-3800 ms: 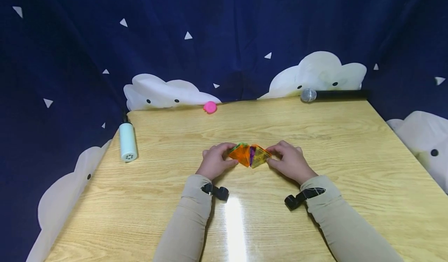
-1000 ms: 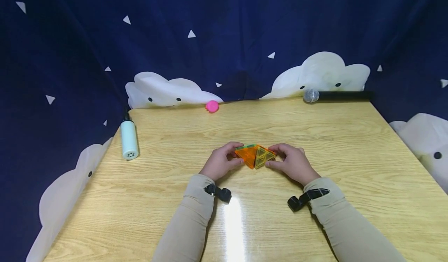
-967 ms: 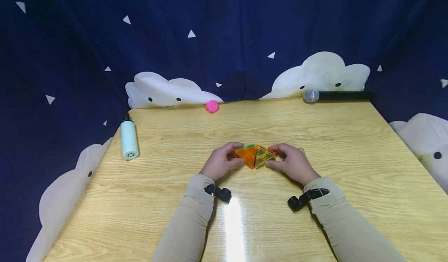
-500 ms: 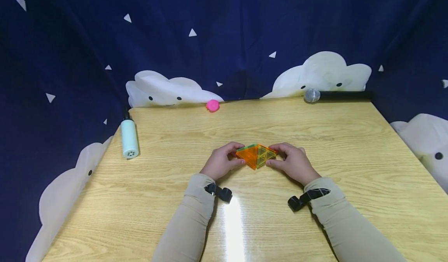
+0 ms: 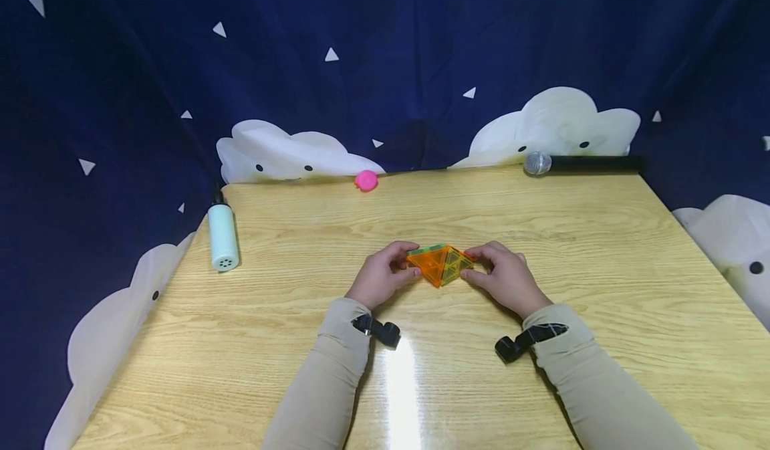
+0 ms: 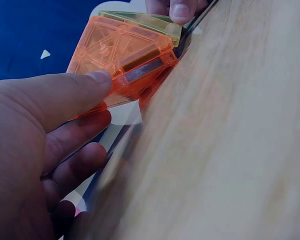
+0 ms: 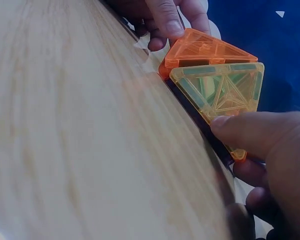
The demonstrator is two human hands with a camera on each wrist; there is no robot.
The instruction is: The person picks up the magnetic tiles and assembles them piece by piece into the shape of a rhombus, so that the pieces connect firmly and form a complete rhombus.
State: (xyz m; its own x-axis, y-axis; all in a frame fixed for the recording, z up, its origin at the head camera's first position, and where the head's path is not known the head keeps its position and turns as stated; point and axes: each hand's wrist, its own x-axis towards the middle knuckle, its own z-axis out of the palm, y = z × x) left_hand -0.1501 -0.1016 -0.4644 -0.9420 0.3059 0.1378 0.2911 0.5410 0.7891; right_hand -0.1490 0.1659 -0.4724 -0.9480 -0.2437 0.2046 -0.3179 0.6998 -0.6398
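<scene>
Translucent triangular magnetic tiles form a small cluster near the middle of the table, between the two hands. My left hand (image 5: 379,277) pinches the orange tile (image 5: 430,265) at its left side, thumb on the near face. A green tile's edge (image 5: 426,249) shows behind it. On the other side, my right hand (image 5: 504,279) pinches the yellow tile (image 7: 230,92), its thumb pressing the face and its fingers behind. The orange and yellow tiles meet side by side in the head view. A dark purple edge (image 7: 197,115) shows below the yellow tile; the cluster's far side is hidden.
On the wooden table (image 5: 301,370), a light-blue hand pump (image 5: 222,237) lies at the left edge. A pink round object (image 5: 365,180) and a microphone (image 5: 559,164) are at the back edge. A dark blue cloud-patterned curtain (image 5: 397,55) hangs behind.
The orange and yellow tiles, earlier apart with purple showing between them, now meet. Both hands have shifted slightly right in the head view, still pinching the tiles.
</scene>
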